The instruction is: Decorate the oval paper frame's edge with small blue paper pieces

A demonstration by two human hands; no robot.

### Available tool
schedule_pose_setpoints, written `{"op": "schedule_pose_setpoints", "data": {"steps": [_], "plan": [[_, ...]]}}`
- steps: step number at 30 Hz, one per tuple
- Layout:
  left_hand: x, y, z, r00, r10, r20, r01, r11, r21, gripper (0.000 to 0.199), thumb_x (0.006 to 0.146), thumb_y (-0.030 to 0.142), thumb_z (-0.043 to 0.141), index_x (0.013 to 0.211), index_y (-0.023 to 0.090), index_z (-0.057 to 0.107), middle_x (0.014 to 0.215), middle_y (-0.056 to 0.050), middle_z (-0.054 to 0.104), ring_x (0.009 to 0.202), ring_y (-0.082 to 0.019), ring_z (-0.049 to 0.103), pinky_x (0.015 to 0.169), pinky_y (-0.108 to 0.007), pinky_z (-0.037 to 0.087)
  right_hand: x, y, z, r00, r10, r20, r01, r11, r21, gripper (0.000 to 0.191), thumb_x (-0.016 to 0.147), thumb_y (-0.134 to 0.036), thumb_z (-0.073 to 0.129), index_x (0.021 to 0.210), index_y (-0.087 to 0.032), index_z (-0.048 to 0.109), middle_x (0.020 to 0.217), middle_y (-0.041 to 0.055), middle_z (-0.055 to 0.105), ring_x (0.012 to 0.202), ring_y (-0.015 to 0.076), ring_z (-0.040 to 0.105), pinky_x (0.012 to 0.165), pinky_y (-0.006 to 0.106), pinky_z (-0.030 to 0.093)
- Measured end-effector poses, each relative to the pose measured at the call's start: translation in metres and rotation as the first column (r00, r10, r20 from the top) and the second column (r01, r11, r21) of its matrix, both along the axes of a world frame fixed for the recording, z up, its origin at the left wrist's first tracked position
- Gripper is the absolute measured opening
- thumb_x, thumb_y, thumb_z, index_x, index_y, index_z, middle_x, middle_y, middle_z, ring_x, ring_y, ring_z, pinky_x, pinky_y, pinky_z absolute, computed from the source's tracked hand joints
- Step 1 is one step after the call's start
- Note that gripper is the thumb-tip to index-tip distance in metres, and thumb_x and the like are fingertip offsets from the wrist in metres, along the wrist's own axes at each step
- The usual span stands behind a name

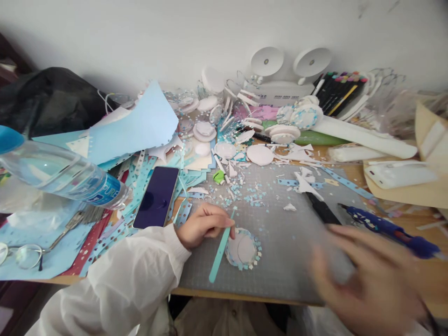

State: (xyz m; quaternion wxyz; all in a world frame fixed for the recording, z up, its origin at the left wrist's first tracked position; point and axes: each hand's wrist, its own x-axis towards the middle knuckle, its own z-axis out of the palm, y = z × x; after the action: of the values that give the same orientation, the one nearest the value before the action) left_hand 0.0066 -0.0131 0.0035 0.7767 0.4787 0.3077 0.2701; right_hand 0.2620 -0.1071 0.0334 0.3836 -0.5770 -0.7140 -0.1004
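Observation:
My left hand is closed around a flat teal craft stick, its fingers pinching the upper part. A small pale blue star shows at the stick's top end. Right beside the stick lies a round white disc with small blue and white stars around its rim, near my left fingertips. My right hand is smeared by motion at the lower right, so its grip is unclear. Beyond it lie a black-handled tool and a blue glue gun.
A grey cutting mat carries scattered paper stars and scraps. To the left are a phone, a water bottle and glasses. White discs, paper pieces and markers crowd the back by the wall.

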Motion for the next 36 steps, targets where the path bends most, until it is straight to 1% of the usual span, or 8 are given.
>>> {"op": "schedule_pose_setpoints", "data": {"steps": [2, 4, 13, 17, 21, 24, 27, 36], "plan": [[0.001, 0.0, -0.001, 0.998, 0.063, 0.023, -0.063, 0.998, 0.008, 0.045, 0.075, 0.03, 0.065, 0.037, 0.015, 0.045, 0.032, 0.007, 0.028, 0.034, -0.004, 0.024, 0.044, -0.025, 0.023, -0.034, 0.013, 0.004, 0.922, 0.343, 0.179, -0.352, 0.936, 0.017, 0.023, 0.084, -0.018, 0.063, 0.107, -0.021, 0.066, 0.096, 0.0091, 0.068, 0.091, 0.0244, 0.062, 0.084, 0.042, 0.049], [0.001, 0.001, -0.002, 0.995, 0.094, 0.038, -0.093, 0.996, -0.017, 0.05, 0.075, 0.03, 0.065, 0.036, 0.016, 0.038, 0.033, 0.007, 0.028, 0.035, -0.004, 0.023, 0.043, -0.025, 0.021, -0.062, 0.027, 0.008, 0.837, 0.478, 0.268, -0.496, 0.868, 0.001, 0.022, 0.089, -0.014, 0.057, 0.109, -0.016, 0.066, 0.1, 0.009, 0.069, 0.094, 0.0229, 0.061, 0.088, 0.04, 0.049], [0.0, -0.002, -0.006, 0.997, 0.079, 0.006, -0.079, 0.995, 0.053, 0.056, 0.085, 0.045, 0.06, 0.043, 0.016, 0.037, 0.039, 0.007, 0.028, 0.041, -0.005, 0.021, 0.044, -0.025, 0.015, -0.075, 0.061, 0.001, 0.787, 0.575, 0.225, -0.608, 0.785, 0.12, 0.019, 0.093, -0.008, 0.047, 0.099, -0.013, 0.064, 0.091, 0.0086, 0.071, 0.087, 0.0206, 0.064, 0.081, 0.037, 0.053], [-0.002, -0.005, -0.004, 0.986, 0.043, -0.159, 0.008, 0.953, 0.303, 0.042, 0.086, 0.046, 0.059, 0.063, 0.011, 0.065, 0.048, 0.003, 0.043, 0.046, -0.007, 0.033, 0.047, -0.024, 0.025, -0.058, 0.068, -0.017, 0.839, 0.428, -0.335, -0.413, 0.903, 0.119, 0.013, 0.091, -0.012, 0.054, 0.097, -0.023, 0.059, 0.086, 0.0044, 0.07, 0.081, 0.0184, 0.066, 0.071, 0.033, 0.055], [-0.002, -0.006, -0.002, 0.966, -0.04, -0.257, 0.173, 0.838, 0.517, 0.029, 0.081, 0.036, 0.065, 0.067, 0.01, 0.069, 0.049, 0.002, 0.047, 0.045, -0.007, 0.033, 0.044, -0.024, 0.025, -0.052, 0.07, -0.033, 0.605, 0.219, -0.765, -0.425, 0.902, -0.078, 0.006, 0.095, -0.025, 0.053, 0.09, -0.021, 0.054, 0.077, 0.0039, 0.068, 0.071, 0.0183, 0.066, 0.064, 0.032, 0.055], [-0.001, -0.005, -0.003, 0.95, -0.109, -0.293, 0.268, 0.767, 0.583, 0.022, 0.08, 0.029, 0.065, 0.068, 0.011, 0.07, 0.048, 0.003, 0.043, 0.045, -0.007, 0.031, 0.044, -0.023, 0.026, -0.053, 0.069, -0.04, 0.455, 0.208, -0.866, -0.597, 0.792, -0.124, 0.014, 0.096, -0.034, 0.052, 0.091, -0.021, 0.054, 0.075, 0.0029, 0.067, 0.07, 0.017, 0.065, 0.062, 0.03, 0.054], [-0.002, -0.004, -0.004, 0.938, -0.143, -0.317, 0.305, 0.776, 0.552, 0.022, 0.081, 0.027, 0.062, 0.068, 0.011, 0.069, 0.048, 0.003, 0.042, 0.045, -0.007, 0.032, 0.044, -0.023, 0.026, -0.055, 0.067, -0.04, 0.385, 0.19, -0.903, -0.685, 0.715, -0.141, 0.018, 0.096, -0.037, 0.052, 0.089, -0.02, 0.054, 0.076, 0.0027, 0.066, 0.067, 0.015, 0.062, 0.062, 0.028, 0.053], [-0.003, -0.002, -0.005, 0.936, -0.152, -0.317, 0.296, 0.827, 0.478, 0.025, 0.082, 0.029, 0.063, 0.069, 0.01, 0.07, 0.048, 0.002, 0.044, 0.044, -0.006, 0.032, 0.042, -0.021, 0.024, -0.057, 0.066, -0.031, 0.384, 0.187, -0.904, -0.71, 0.686, -0.159, 0.018, 0.094, -0.035, 0.054, 0.086, -0.019, 0.054, 0.073, 0.002, 0.066, 0.064, 0.014, 0.062, 0.061, 0.027, 0.052]]}}
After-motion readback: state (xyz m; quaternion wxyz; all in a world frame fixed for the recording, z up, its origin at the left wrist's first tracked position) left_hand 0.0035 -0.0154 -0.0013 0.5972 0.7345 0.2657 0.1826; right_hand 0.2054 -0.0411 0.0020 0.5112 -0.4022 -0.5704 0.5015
